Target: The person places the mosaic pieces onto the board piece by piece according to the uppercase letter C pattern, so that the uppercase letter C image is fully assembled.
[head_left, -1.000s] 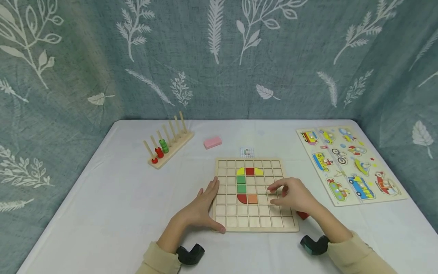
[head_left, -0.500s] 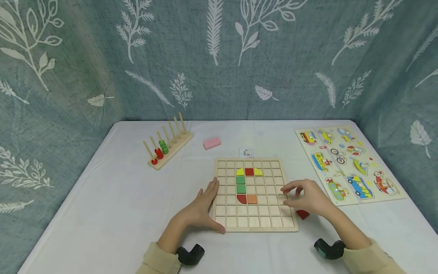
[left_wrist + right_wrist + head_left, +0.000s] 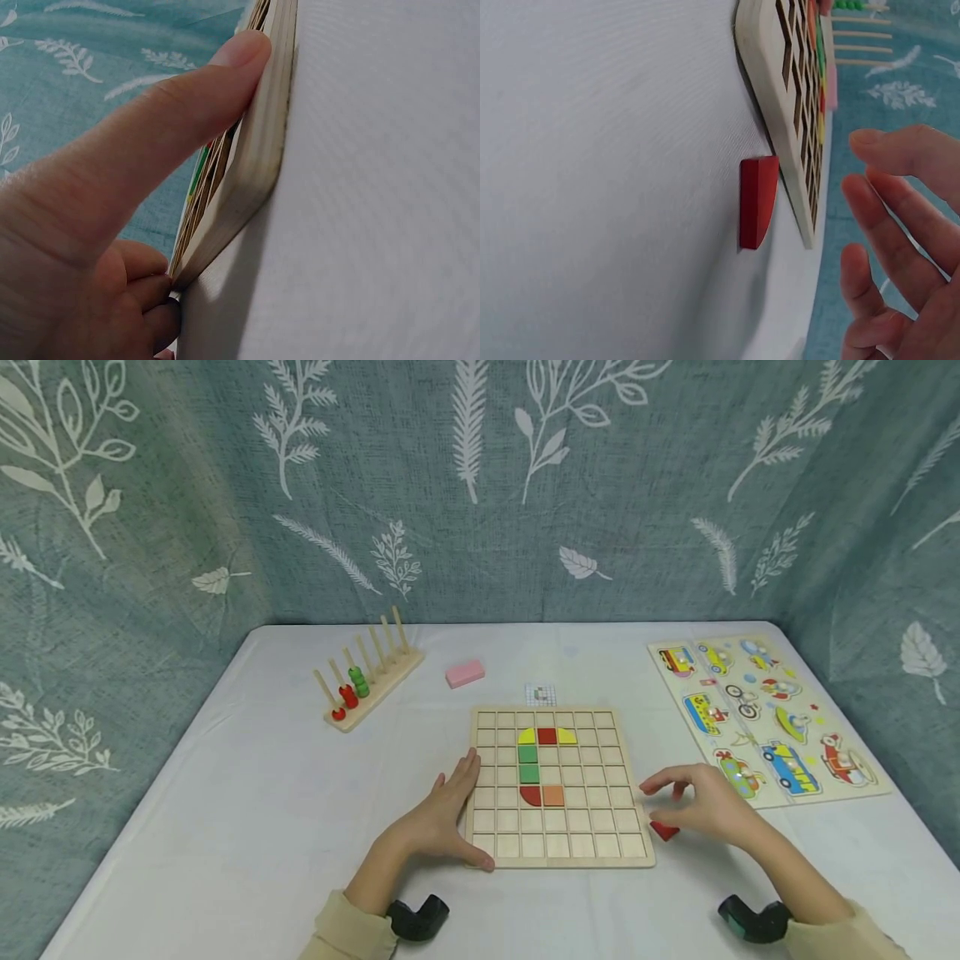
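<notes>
A wooden grid board lies flat with several coloured blocks in its cells: yellow rounded ones, a red square, green squares, a red quarter-circle and an orange square. My left hand rests along its left side, fingers extended and thumb on the front left corner. Just right of the board, a loose red block with one curved side lies on the cloth. My right hand hovers by that block, thumb and fingers apart and holding nothing, partly covering it in the head view.
Behind the board lies a small printed pattern card, with a pink block to its left. A wooden peg rack with red and green beads stands at the back left. A vehicle puzzle board lies at the right.
My right hand has moved right and slightly toward me, from over the board's right cells to beside the loose red block. The left hand has stayed in place.
</notes>
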The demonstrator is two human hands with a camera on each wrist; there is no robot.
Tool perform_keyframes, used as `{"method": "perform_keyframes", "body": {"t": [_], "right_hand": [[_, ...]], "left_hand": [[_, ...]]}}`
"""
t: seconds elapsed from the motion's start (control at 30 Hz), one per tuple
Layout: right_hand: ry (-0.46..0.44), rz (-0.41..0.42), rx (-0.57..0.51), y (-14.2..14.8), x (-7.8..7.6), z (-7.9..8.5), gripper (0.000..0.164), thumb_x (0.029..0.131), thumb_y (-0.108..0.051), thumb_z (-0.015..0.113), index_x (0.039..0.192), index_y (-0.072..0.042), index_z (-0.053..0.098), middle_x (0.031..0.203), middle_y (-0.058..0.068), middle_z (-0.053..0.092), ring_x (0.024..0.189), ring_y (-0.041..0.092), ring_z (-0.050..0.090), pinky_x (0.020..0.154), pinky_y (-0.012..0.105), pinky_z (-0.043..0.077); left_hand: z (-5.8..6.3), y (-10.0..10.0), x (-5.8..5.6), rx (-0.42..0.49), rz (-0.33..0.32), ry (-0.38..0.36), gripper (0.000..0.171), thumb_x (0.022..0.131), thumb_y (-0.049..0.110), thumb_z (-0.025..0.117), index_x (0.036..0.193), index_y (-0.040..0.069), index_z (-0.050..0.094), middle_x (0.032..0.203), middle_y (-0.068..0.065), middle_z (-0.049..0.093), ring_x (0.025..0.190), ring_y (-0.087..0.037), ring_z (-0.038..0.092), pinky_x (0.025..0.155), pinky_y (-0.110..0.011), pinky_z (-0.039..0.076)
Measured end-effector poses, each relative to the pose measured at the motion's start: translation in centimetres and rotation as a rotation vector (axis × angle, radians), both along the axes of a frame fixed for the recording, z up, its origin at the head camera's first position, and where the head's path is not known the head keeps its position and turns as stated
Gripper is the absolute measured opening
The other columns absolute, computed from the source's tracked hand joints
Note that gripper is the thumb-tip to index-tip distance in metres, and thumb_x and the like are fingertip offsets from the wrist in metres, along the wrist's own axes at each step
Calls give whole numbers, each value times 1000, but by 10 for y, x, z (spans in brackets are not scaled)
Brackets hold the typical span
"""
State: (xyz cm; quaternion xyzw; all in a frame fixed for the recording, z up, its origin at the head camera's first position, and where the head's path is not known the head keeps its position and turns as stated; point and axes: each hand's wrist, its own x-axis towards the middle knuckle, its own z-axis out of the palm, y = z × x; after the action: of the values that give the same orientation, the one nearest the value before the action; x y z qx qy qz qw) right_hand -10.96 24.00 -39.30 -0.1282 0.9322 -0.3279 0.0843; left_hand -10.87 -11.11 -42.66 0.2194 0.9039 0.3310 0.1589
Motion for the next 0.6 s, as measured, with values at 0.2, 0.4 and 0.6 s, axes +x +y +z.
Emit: {"method": "perform_keyframes", "body": {"t": [0.2, 0.4, 0.6], "right_hand": [[-1, 32, -12, 8, 1, -3, 27, 67, -9, 78, 94, -10, 71, 92, 0, 67, 76, 17, 47, 54, 23, 41], [2, 65, 6, 17, 0, -6, 26, 68, -9, 78, 93, -11, 71, 92, -1, 67, 76, 17, 47, 56, 23, 41], [-15, 50, 12, 23, 0, -9, 25, 68, -5, 75, 92, -10, 71, 90, -1, 66, 74, 17, 47, 54, 22, 41]], "left_hand": [[0, 0, 1, 2, 0, -1, 132, 50, 43, 88, 145, -2, 7, 152, -12, -1, 139, -23, 0, 111, -47, 4], [0, 1, 0, 19, 3, -21, 132, 50, 40, 88, 145, -2, 6, 152, -12, -2, 139, -24, 0, 111, -47, 3], [0, 1, 0, 8, 6, -24, 132, 51, 39, 88, 145, -2, 5, 152, -12, -2, 139, -25, 0, 111, -46, 3]]}}
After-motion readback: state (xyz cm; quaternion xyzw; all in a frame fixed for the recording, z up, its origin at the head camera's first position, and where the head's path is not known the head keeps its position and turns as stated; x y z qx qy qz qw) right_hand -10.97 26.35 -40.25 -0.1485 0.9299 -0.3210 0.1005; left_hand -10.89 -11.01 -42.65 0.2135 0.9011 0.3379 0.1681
